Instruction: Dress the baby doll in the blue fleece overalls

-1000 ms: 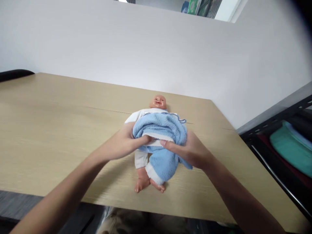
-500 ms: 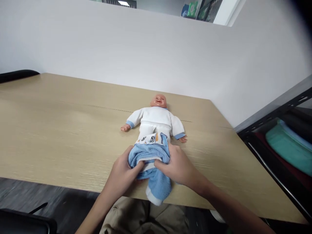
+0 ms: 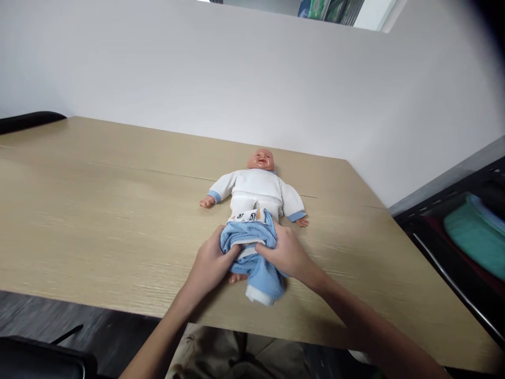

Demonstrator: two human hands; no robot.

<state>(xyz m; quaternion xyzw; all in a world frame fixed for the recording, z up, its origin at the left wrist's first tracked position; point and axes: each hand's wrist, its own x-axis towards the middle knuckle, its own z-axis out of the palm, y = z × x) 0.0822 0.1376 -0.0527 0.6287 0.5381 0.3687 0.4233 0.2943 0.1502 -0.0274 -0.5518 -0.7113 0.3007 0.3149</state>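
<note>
A baby doll (image 3: 257, 181) lies on its back on the wooden table, head toward the wall, in a white top with blue cuffs. Bunched over its lower legs are blue terry baby pants (image 3: 268, 276) with white trim and a printed face with eyes. My left hand (image 3: 211, 258) grips the left side of the pants, thumb hooked over the white-edged band. On the other side my right hand (image 3: 286, 250) pinches the same band. One doll foot (image 3: 238, 278) peeks out below the cloth; the other foot is hidden. A white-cuffed pant leg hangs toward me.
The light wooden table (image 3: 98, 210) meets a white wall (image 3: 197, 79) at the back. A black rack (image 3: 426, 237) holding folded green cloth (image 3: 473, 231) stands along the right. Black chair parts show at the left, one at lower left (image 3: 43, 358).
The view has tilted slightly. Both hands and the pants sit a little farther from the table's front edge, and more of the doll's foot shows. The grip is the same.
</note>
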